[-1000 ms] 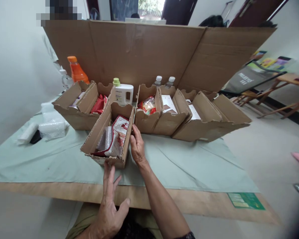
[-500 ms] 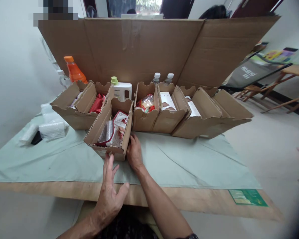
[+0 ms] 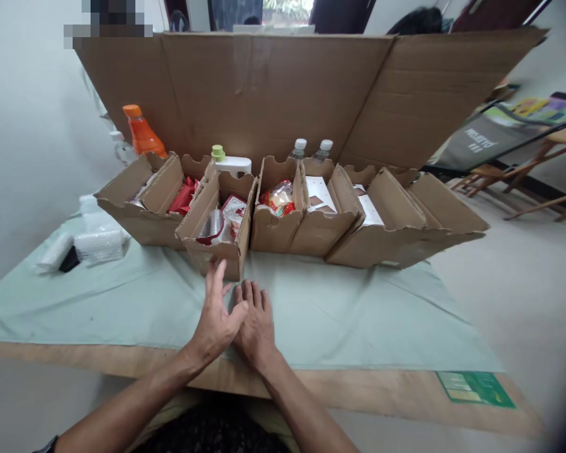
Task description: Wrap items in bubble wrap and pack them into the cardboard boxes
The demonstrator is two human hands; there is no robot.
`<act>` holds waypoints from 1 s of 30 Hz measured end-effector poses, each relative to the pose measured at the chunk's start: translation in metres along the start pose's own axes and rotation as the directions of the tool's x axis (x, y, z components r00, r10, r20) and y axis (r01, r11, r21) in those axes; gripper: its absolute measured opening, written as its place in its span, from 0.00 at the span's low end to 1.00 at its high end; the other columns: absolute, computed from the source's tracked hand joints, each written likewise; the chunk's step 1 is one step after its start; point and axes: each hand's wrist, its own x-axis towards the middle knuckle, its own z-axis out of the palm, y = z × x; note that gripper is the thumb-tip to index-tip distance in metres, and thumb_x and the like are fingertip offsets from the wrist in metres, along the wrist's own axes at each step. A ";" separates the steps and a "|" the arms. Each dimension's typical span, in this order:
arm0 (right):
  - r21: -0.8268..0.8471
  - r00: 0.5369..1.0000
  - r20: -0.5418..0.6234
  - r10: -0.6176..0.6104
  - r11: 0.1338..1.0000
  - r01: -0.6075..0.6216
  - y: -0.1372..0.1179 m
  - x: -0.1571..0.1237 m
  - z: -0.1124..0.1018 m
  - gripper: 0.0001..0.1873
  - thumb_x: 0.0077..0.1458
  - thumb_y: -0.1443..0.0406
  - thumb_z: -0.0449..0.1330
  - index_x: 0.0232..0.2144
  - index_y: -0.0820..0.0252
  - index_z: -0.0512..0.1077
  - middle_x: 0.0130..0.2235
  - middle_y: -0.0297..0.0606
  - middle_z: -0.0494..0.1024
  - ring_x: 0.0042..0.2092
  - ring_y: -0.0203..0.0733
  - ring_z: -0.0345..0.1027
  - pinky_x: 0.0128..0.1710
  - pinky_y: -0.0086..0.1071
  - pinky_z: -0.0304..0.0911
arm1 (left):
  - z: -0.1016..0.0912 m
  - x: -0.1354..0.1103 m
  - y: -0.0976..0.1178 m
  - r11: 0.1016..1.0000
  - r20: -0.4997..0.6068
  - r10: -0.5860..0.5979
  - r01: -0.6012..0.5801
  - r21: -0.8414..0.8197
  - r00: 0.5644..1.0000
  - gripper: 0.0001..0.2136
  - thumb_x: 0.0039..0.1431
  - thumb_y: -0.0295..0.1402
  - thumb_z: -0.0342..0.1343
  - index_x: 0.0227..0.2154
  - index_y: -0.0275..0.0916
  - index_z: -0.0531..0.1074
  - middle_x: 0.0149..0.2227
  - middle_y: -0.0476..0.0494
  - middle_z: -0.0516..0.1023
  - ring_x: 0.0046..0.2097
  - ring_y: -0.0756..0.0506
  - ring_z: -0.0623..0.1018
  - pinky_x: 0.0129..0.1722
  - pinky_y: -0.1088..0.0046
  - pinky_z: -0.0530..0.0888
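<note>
A narrow cardboard box point(image 3: 224, 258) juts a little forward from a row of similar boxes on a pale green cloth. Inside it lie a red-and-white printed packet point(image 3: 234, 212) and something wrapped in clear plastic point(image 3: 212, 225). My left hand point(image 3: 217, 314) has its fingers spread, the tips at the box's front face. Just behind that hand, my right hand point(image 3: 255, 321) lies flat on the cloth in front of the box, fingers stretched out and holding nothing.
Boxes on either side hold a red packet point(image 3: 185, 195), a snack bag point(image 3: 279, 198) and white cartons point(image 3: 318, 194). Bottles, one of them orange point(image 3: 144, 133), stand before a tall cardboard panel point(image 3: 273, 94). Bubble-wrapped items point(image 3: 99, 246) lie at the left.
The box has slid away from me, back toward the row. My right hand has left its right side and come down onto the cloth; my left hand has followed the box forward.
</note>
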 end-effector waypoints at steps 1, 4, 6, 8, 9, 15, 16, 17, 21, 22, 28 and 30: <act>0.006 1.000 -0.020 -0.001 1.000 0.001 -0.001 -0.003 0.001 0.36 0.68 0.55 0.53 0.71 0.70 0.60 0.73 0.58 0.57 0.75 0.64 0.47 0.72 0.60 0.43 | 0.003 0.008 -0.001 1.000 0.001 0.004 -0.004 0.007 1.000 0.38 0.59 0.31 0.58 0.71 0.45 0.53 0.75 0.33 0.47 0.75 0.30 0.54 0.69 0.47 0.66; 0.028 0.999 -0.046 -0.008 1.000 0.009 -0.003 -0.007 0.000 0.38 0.66 0.54 0.56 0.72 0.68 0.58 0.73 0.57 0.57 0.75 0.64 0.47 0.72 0.60 0.43 | 0.010 0.035 -0.003 0.998 -0.002 0.006 -0.006 0.055 1.000 0.38 0.57 0.31 0.59 0.70 0.43 0.55 0.75 0.30 0.46 0.74 0.30 0.58 0.67 0.46 0.68; 0.037 0.999 -0.046 -0.017 0.999 0.019 -0.003 -0.008 -0.002 0.41 0.66 0.53 0.56 0.73 0.67 0.55 0.74 0.56 0.55 0.75 0.64 0.46 0.72 0.59 0.42 | 0.015 0.052 -0.005 0.996 0.011 0.014 -0.015 0.090 1.000 0.38 0.55 0.30 0.59 0.70 0.42 0.56 0.75 0.29 0.44 0.74 0.30 0.57 0.67 0.45 0.67; 0.042 0.998 -0.052 -0.019 0.999 0.021 -0.002 -0.007 -0.004 0.41 0.67 0.51 0.56 0.73 0.68 0.54 0.75 0.56 0.54 0.74 0.64 0.46 0.72 0.60 0.42 | 0.018 0.066 -0.009 0.993 0.037 0.025 -0.029 0.117 0.999 0.38 0.53 0.30 0.58 0.69 0.40 0.58 0.76 0.28 0.43 0.75 0.30 0.56 0.68 0.46 0.66; 0.044 0.998 -0.054 -0.020 0.999 0.022 -0.001 -0.007 -0.004 0.42 0.66 0.51 0.56 0.73 0.68 0.55 0.74 0.56 0.54 0.74 0.64 0.46 0.71 0.60 0.42 | 0.020 0.072 -0.012 0.991 0.045 0.030 -0.036 0.131 0.999 0.38 0.53 0.30 0.58 0.69 0.38 0.58 0.76 0.27 0.43 0.75 0.30 0.55 0.68 0.46 0.66; 0.047 0.998 -0.064 -0.012 0.999 0.015 0.001 -0.005 -0.004 0.38 0.66 0.52 0.58 0.71 0.66 0.60 0.72 0.56 0.61 0.73 0.64 0.50 0.70 0.62 0.44 | 0.032 0.091 -0.031 0.987 0.065 0.046 -0.055 0.151 0.997 0.39 0.52 0.30 0.61 0.69 0.41 0.58 0.77 0.31 0.34 0.76 0.28 0.49 0.70 0.46 0.61; 0.043 0.998 -0.068 -0.009 0.999 0.012 0.001 -0.005 -0.005 0.37 0.66 0.53 0.58 0.70 0.66 0.61 0.71 0.56 0.62 0.73 0.64 0.50 0.70 0.62 0.45 | 0.035 0.093 -0.032 0.987 0.073 0.043 -0.054 0.153 0.996 0.39 0.52 0.30 0.61 0.69 0.40 0.58 0.78 0.31 0.32 0.76 0.28 0.48 0.70 0.46 0.61; 0.038 0.997 -0.073 -0.008 0.999 0.011 0.001 -0.004 -0.005 0.37 0.65 0.54 0.58 0.70 0.66 0.62 0.71 0.56 0.62 0.73 0.64 0.50 0.70 0.62 0.45 | 0.037 0.094 -0.032 0.985 0.082 0.037 -0.050 0.162 0.996 0.40 0.52 0.29 0.60 0.69 0.39 0.58 0.78 0.31 0.30 0.77 0.27 0.48 0.70 0.46 0.62; 0.023 0.993 -0.117 -0.024 0.999 0.027 0.003 -0.003 -0.001 0.36 0.64 0.56 0.60 0.68 0.67 0.64 0.71 0.56 0.63 0.72 0.64 0.52 0.70 0.61 0.47 | 0.030 0.093 -0.027 0.979 0.115 0.006 -0.029 0.200 0.993 0.39 0.52 0.29 0.59 0.69 0.33 0.59 0.77 0.25 0.36 0.76 0.27 0.52 0.68 0.47 0.66; 0.022 0.990 -0.135 -0.031 0.999 0.035 0.006 -0.003 0.001 0.35 0.63 0.56 0.61 0.68 0.67 0.65 0.70 0.57 0.64 0.72 0.64 0.53 0.69 0.61 0.48 | 0.023 0.090 -0.027 0.979 0.130 0.008 -0.034 0.199 0.992 0.38 0.52 0.29 0.60 0.68 0.34 0.61 0.77 0.25 0.40 0.75 0.28 0.55 0.67 0.47 0.67; 0.196 0.961 -0.231 -0.149 0.961 0.196 0.021 0.002 -0.016 0.18 0.62 0.65 0.58 0.53 0.58 0.77 0.58 0.49 0.80 0.59 0.55 0.73 0.59 0.51 0.67 | -0.065 0.032 -0.056 0.861 0.287 0.098 -0.226 0.457 0.953 0.25 0.57 0.31 0.59 0.59 0.39 0.74 0.66 0.32 0.72 0.71 0.31 0.66 0.69 0.42 0.65; 0.324 0.955 -0.252 -0.157 0.916 0.237 0.013 0.019 -0.043 0.20 0.64 0.66 0.55 0.56 0.57 0.75 0.52 0.45 0.83 0.48 0.47 0.79 0.51 0.42 0.73 | -0.090 0.003 -0.070 0.793 0.301 0.094 -0.254 0.553 0.949 0.22 0.57 0.29 0.58 0.56 0.39 0.76 0.65 0.32 0.73 0.70 0.30 0.67 0.67 0.41 0.67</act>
